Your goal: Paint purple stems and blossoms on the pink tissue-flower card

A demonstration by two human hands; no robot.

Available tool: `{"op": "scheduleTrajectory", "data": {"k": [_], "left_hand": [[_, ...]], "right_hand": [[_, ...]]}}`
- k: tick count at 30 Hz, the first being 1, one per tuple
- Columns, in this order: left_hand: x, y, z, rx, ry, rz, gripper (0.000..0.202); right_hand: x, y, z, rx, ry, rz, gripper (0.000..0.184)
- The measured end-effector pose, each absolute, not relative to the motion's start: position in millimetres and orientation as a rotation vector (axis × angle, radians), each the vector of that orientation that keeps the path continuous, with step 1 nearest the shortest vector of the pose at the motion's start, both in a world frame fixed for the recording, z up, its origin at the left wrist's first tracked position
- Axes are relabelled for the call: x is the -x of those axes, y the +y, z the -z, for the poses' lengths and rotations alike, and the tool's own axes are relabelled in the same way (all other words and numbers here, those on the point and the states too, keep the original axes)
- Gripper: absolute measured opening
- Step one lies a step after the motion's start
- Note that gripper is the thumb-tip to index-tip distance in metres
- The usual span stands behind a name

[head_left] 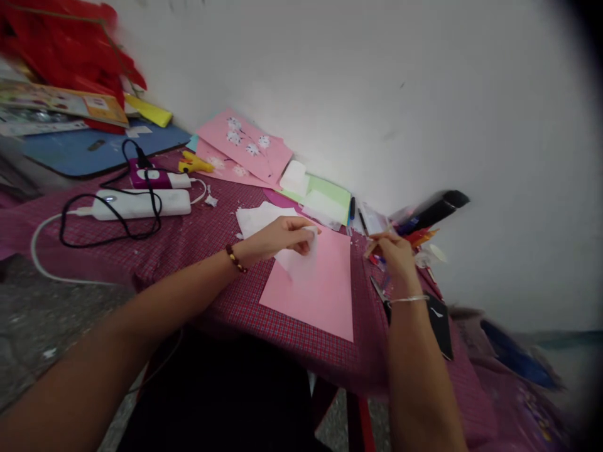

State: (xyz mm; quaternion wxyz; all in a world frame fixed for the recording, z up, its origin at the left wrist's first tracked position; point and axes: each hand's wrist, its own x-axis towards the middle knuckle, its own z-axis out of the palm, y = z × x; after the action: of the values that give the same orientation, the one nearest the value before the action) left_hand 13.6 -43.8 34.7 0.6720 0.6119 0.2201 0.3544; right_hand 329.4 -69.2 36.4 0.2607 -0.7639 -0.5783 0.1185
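Note:
A pink sheet of paper [320, 289] lies on the red checked tablecloth [198, 251] in front of me. My left hand [282, 235] is closed in a pinch on a small piece of white tissue paper [299, 257] held over the pink sheet's upper left corner. My right hand [393, 251] is to the right of the sheet, fingers pinched on a thin stick-like thing I cannot make out. Scissors [381, 295] lie just under that wrist.
A white power strip [141, 204] with black cables and a yellow glue gun [195, 164] sit at the left. Pink cards with white flowers [245, 144], green paper [330, 194], pens and a black tube [436, 210] line the white wall. A blue board [80, 150] and red paper lie far left.

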Motion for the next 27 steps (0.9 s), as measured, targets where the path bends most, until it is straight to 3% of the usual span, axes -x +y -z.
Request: {"op": "scheduleTrajectory", "data": {"k": [3, 6, 8, 12, 16, 22, 27], "left_hand": [[-14.4, -42.6, -33.0, -1.375, 0.566, -0.83, 0.021], [-15.3, -39.0, -26.9, -1.53, 0.714, -0.923, 0.027], [-15.7, -37.2, -23.7, -1.678, 0.822, -1.037, 0.029], [-17.6, -39.4, -24.1, -1.812, 0.886, -1.134, 0.026], [-20.5, -48.2, -29.8, -1.68, 0.821, -1.066, 0.016], [-20.6, -52.1, -33.6, -1.422, 0.682, -0.919, 0.021], [-20.2, -51.8, -33.5, -1.25, 0.635, -0.851, 0.026]], "right_hand": [[-305.9, -89.8, -52.2, 1.391, -1.417, -0.462, 0.03], [-266.4, -103.6, -63.9, 1.085, -1.291, -0.498, 0.024], [-241.3, -106.2, -68.2, 1.014, -1.202, -0.497, 0.011], [-206.5, -105.8, -65.1, 0.968, -1.11, -0.48, 0.024], [-181.6, -110.8, -48.0, 0.959, -1.131, -0.503, 0.022], [-178.8, -114.3, -36.0, 0.893, -1.227, -0.771, 0.024], [-199.2, -113.7, -39.8, 0.829, -1.094, -0.816, 0.013]]}}
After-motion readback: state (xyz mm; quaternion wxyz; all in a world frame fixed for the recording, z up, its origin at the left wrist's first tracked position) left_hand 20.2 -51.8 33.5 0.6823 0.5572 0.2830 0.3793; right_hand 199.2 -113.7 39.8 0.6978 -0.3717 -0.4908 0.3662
